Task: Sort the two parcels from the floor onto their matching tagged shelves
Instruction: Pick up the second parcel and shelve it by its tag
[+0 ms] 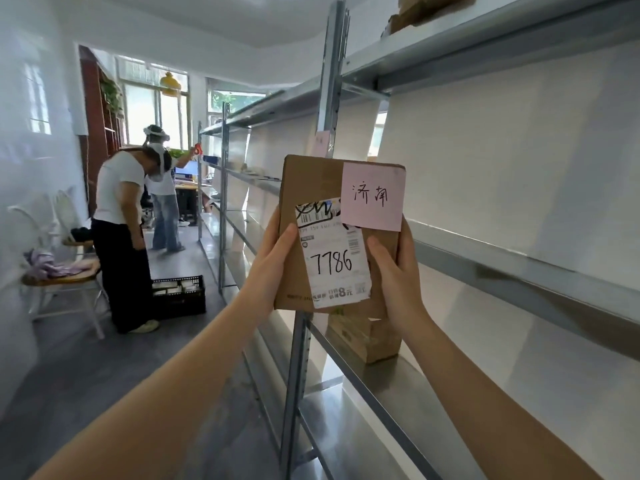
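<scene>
I hold a flat brown cardboard parcel (pixel 311 188) upright at chest height, facing me. A pink note with handwritten characters (pixel 372 197) is stuck on its upper right, and a white shipping label marked 7786 (pixel 334 263) covers its lower middle. My left hand (pixel 277 251) grips the parcel's left edge and my right hand (pixel 394 268) grips its right edge. Behind the parcel stands a grey metal shelf upright (pixel 329 81) with a pink tag (pixel 322 142) on it. A second brown box (pixel 367 336) rests on the lower shelf just below the parcel.
Metal shelving (pixel 519 268) runs along the right wall into the distance. Two people (pixel 121 209) stand in the aisle at left beside a black plastic crate (pixel 178 296). White chairs with clothes (pixel 59 268) line the left wall. More boxes (pixel 415 12) sit on the top shelf.
</scene>
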Demonstrator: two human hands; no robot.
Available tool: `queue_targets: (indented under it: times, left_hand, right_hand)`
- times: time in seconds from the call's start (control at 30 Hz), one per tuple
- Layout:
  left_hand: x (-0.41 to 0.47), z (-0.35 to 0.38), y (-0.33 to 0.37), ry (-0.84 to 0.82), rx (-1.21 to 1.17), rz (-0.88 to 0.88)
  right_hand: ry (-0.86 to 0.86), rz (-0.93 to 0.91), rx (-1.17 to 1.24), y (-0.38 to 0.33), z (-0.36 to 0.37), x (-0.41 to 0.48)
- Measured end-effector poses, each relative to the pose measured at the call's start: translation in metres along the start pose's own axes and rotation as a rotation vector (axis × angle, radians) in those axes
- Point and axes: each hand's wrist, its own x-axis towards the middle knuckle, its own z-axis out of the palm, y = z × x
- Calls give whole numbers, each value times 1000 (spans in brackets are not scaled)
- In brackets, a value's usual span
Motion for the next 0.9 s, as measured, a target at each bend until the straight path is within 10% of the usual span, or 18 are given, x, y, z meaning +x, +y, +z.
queue_targets:
  times: [0.9]
  left_hand:
    - [395,-30,-94,-676,-156,-343]
  right_hand:
    - [614,143,-357,126,90,253]
